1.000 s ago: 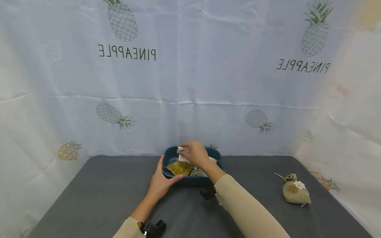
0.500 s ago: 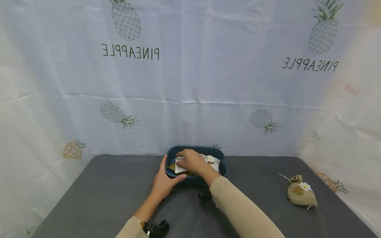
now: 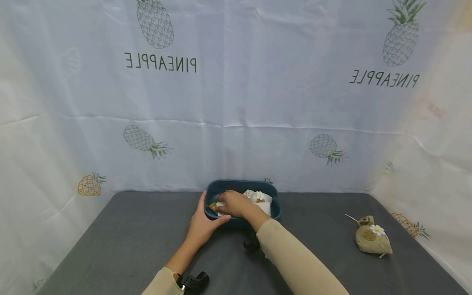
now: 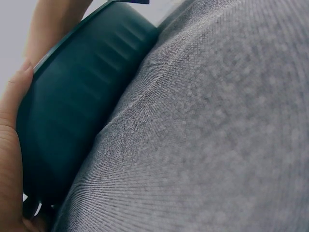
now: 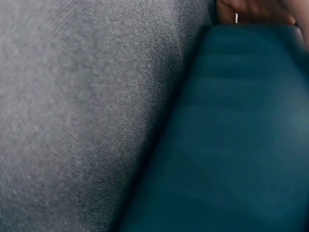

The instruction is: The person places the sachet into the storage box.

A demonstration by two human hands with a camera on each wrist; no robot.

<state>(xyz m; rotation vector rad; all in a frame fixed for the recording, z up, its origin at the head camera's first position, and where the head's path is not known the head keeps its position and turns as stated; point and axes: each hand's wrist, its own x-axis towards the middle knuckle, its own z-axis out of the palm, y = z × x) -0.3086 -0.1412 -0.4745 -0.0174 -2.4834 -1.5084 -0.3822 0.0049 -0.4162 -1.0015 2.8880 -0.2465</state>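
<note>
A dark blue tub stands at the back of the grey table. My left hand grips its front left corner, thumb along the front wall; the left wrist view shows that hand against the tub's wall. My right hand is low inside the tub, fingers holding a white packet down on the contents. A yellow packet peeks out at the left. A white sachet with a daisy lies at the right inside. The right wrist view shows only the tub's wall.
A tan cloth sachet with a daisy lies on the table to the right. A pineapple-print curtain closes the back and both sides. Black wrist mounts sit on my left sleeve and under my right wrist.
My right hand has come down from above the tub's rim into the tub with the white packet. The left hand has kept its hold on the tub's corner.
</note>
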